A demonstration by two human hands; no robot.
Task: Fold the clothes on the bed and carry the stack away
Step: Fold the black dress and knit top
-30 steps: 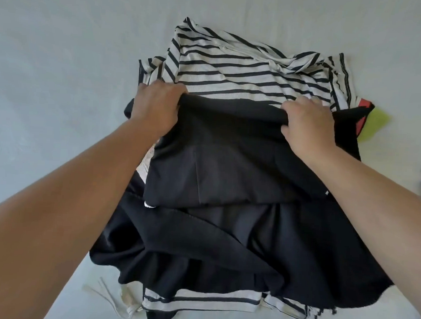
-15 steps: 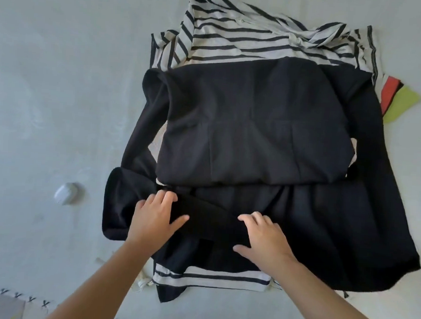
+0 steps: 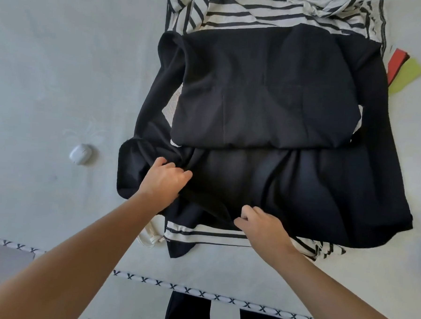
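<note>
Pale bed sheet (image 3: 50,77), cross-stitched edge (image 3: 197,291), white earbud case (image 3: 80,154)

I see a black garment (image 3: 268,108) centre frame, its upper half folded down into a flat panel, lower half rumpled. It lies on a striped black-and-white top (image 3: 261,13) showing at the upper edge.

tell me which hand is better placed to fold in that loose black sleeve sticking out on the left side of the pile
Left. The left hand already grips the black garment beside the sleeve; the right hand pinches its near hem, farther from it.
</note>
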